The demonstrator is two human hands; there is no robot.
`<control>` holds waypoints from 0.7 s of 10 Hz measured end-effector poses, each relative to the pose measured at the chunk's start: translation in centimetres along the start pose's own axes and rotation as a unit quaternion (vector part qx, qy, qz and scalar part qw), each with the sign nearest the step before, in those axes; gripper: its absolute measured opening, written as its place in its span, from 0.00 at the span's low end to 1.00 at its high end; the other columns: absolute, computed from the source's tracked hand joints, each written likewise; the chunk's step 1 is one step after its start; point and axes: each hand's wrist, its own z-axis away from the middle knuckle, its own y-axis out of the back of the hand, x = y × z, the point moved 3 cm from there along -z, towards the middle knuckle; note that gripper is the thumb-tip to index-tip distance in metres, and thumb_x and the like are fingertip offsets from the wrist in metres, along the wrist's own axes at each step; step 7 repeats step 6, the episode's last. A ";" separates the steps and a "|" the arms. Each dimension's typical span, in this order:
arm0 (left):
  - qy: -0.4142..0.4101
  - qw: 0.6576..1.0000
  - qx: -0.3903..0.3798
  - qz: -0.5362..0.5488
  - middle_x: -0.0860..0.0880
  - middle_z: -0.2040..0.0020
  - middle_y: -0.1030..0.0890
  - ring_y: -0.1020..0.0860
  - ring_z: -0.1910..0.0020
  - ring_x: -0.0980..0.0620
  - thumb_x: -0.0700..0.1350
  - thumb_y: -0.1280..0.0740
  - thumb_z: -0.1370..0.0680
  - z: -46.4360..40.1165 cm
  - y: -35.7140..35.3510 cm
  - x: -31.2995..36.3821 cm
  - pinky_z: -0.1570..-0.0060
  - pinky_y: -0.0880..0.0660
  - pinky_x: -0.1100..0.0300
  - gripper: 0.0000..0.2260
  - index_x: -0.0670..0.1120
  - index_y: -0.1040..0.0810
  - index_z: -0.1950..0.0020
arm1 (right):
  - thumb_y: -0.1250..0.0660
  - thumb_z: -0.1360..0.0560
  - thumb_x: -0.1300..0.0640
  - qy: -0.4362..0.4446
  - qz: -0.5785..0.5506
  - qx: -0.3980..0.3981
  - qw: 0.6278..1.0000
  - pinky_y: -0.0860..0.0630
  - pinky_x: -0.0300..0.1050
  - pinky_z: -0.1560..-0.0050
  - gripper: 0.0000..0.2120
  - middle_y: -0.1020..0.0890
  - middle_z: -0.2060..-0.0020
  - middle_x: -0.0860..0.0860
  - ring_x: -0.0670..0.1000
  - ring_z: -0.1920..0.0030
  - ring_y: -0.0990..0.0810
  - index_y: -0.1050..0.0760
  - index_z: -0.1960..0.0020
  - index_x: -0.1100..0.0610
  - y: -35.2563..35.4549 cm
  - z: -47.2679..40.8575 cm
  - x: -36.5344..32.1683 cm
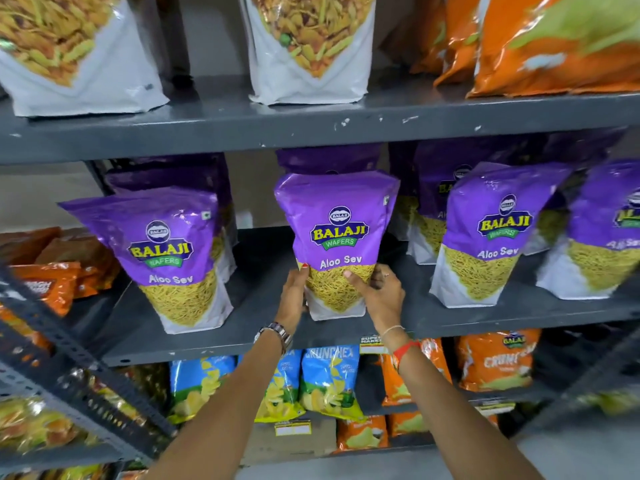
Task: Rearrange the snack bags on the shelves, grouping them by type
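Observation:
A purple Aloo Sev bag stands upright at the middle of the grey middle shelf. My left hand grips its lower left side and my right hand grips its lower right side. More purple Aloo Sev bags stand on the same shelf: one to the left, one to the right and one at the far right edge, with others behind them.
The upper shelf holds white mixture bags and orange bags. Below are blue chip bags and orange bags. A second rack with orange packs stands at the left.

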 end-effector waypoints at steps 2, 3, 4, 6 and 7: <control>0.015 1.000 -0.012 0.012 0.45 0.42 0.25 0.25 0.41 0.43 0.51 0.43 0.21 0.0 -0.5 0.0 0.42 0.27 0.46 0.06 0.51 0.30 0.54 | 0.22 0.35 0.51 0.005 0.007 -0.001 1.000 0.22 0.31 0.60 0.14 0.16 0.59 0.50 0.48 0.56 0.17 0.23 0.55 0.53 0.3 0.0 0.2; 0.015 0.999 -0.019 0.022 0.46 0.39 0.26 0.26 0.40 0.43 0.51 0.44 0.21 -0.2 -0.5 -0.2 0.40 0.28 0.44 0.09 0.48 0.32 0.45 | 0.23 0.34 0.50 -0.006 0.005 -0.010 1.000 0.20 0.40 0.52 0.16 0.16 0.55 0.51 0.49 0.52 0.17 0.23 0.51 0.54 0.3 -0.2 0.6; 0.011 0.999 -0.018 0.030 0.45 0.37 0.27 0.27 0.38 0.44 0.50 0.44 0.21 0.6 -0.8 -0.1 0.39 0.29 0.46 0.15 0.46 0.35 0.38 | 0.24 0.34 0.49 -0.041 -0.004 -0.053 0.998 0.24 0.50 0.38 0.27 0.18 0.42 0.52 0.48 0.41 0.21 0.27 0.38 0.53 0.4 0.2 0.2; -0.153 0.987 0.045 -0.024 0.50 0.25 0.40 0.39 0.30 0.57 0.48 0.42 0.21 3.0 -0.6 1.2 0.30 0.41 0.58 0.26 0.48 0.47 0.26 | 0.28 0.30 0.63 0.049 -0.126 0.111 0.985 0.28 0.44 0.35 0.17 0.21 0.40 0.54 0.48 0.38 0.23 0.24 0.47 0.47 6.4 3.1 -4.9; -0.153 0.987 0.045 -0.024 0.50 0.25 0.40 0.39 0.30 0.57 0.48 0.42 0.21 3.0 -0.6 1.2 0.30 0.41 0.58 0.26 0.48 0.47 0.26 | 0.28 0.30 0.63 0.049 -0.126 0.111 0.985 0.28 0.44 0.35 0.17 0.21 0.40 0.54 0.48 0.38 0.23 0.24 0.47 0.47 6.4 3.1 -4.9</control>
